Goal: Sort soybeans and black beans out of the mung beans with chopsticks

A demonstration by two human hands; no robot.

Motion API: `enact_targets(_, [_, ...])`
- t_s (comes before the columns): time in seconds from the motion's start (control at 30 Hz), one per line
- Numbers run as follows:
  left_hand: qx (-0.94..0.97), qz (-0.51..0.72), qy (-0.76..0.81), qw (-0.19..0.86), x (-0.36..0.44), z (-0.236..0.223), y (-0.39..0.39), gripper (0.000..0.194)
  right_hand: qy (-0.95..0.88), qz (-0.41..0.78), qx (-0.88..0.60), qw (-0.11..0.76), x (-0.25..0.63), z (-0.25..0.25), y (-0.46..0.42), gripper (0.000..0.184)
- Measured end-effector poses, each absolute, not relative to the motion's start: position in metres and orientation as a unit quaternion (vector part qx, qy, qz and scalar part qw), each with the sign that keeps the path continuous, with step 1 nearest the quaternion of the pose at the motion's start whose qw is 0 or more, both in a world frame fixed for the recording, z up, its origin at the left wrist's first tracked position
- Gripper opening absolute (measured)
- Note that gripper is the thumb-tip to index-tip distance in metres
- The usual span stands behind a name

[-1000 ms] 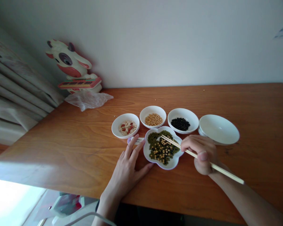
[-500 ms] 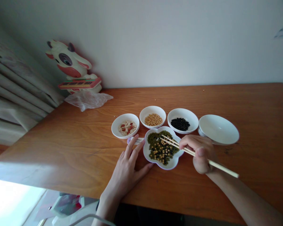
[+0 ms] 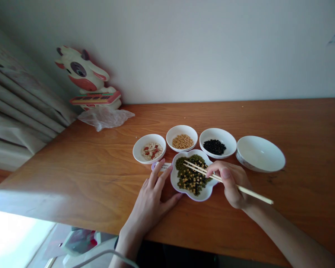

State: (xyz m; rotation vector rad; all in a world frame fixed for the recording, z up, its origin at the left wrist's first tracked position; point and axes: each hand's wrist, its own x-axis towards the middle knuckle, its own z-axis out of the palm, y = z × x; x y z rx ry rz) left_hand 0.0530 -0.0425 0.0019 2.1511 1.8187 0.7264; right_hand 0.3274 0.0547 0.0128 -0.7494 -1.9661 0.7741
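Note:
My right hand (image 3: pixel 231 183) grips a pair of chopsticks (image 3: pixel 248 191), their tips over the left part of a flower-shaped dish (image 3: pixel 205 194). Mixed green, yellow and dark beans (image 3: pixel 194 178) lie in that dish. My left hand (image 3: pixel 152 195) rests on the table with fingers spread, its fingertips at the dish's left rim and on a small labelled tag (image 3: pixel 164 167). Behind the dish stand a bowl (image 3: pixel 136 152) of pale and reddish seeds, a bowl (image 3: pixel 170 131) of yellow beans and a bowl (image 3: pixel 230 140) of black beans. Whether the chopstick tips pinch a bean I cannot tell.
An empty white bowl (image 3: pixel 259 154) stands at the right end of the row. At the back left of the wooden table (image 3: pixel 86 175) are a cow-shaped toy keyboard (image 3: pixel 92 80) and a crumpled plastic bag (image 3: pixel 104 118). A curtain (image 3: pixel 13 123) hangs at the left.
My right hand has moved a little left, and the chopstick tips have shifted left over the green beans. My left hand holds its place at the dish.

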Motion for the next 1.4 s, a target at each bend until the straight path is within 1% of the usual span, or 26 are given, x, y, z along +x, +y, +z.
enact_targets(0.37, [0.735, 0.243, 0.622, 0.116, 0.0525, 0.0008, -0.0410, 0.081, -0.796, 0.310, -0.304, 0.423, 0.3247, 0.0107, 0.0559, 0.036])
enact_targets(0.63, [0.735, 0.246, 0.621, 0.117, 0.0521, 0.0001, -0.0422, 0.081, -0.794, 0.322, -0.311, 0.412, 0.3267, 0.0097, 0.0525, 0.044])
enact_targets(0.83, [0.735, 0.248, 0.620, 0.114, 0.0520, -0.0009, -0.0422, 0.082, -0.795, 0.314, -0.307, 0.419, 0.3254, 0.0096, 0.0525, 0.039])
enact_targets(0.9, [0.736, 0.247, 0.620, 0.112, 0.0520, -0.0007, -0.0421, 0.082, -0.794, 0.317, -0.307, 0.418, 0.3257, 0.0087, 0.0527, 0.042])
enact_targets(1.03, [0.738, 0.244, 0.620, 0.109, 0.0518, -0.0005, -0.0414, 0.081, -0.799, 0.314, -0.312, 0.407, 0.3270, 0.0068, 0.0532, 0.056])
enact_targets(1.1, [0.739, 0.245, 0.619, 0.106, 0.0517, -0.0006, -0.0411, 0.081, -0.801, 0.309, -0.313, 0.406, 0.3272, 0.0068, 0.0534, 0.058])
enact_targets(1.3, [0.739, 0.246, 0.619, 0.102, 0.0519, 0.0000, -0.0414, 0.082, -0.799, 0.307, -0.301, 0.421, 0.3263, 0.0085, 0.0533, 0.047])
enact_targets(1.4, [0.738, 0.243, 0.620, 0.106, 0.0520, -0.0001, -0.0414, 0.082, -0.795, 0.309, -0.300, 0.427, 0.3265, 0.0075, 0.0530, 0.047])
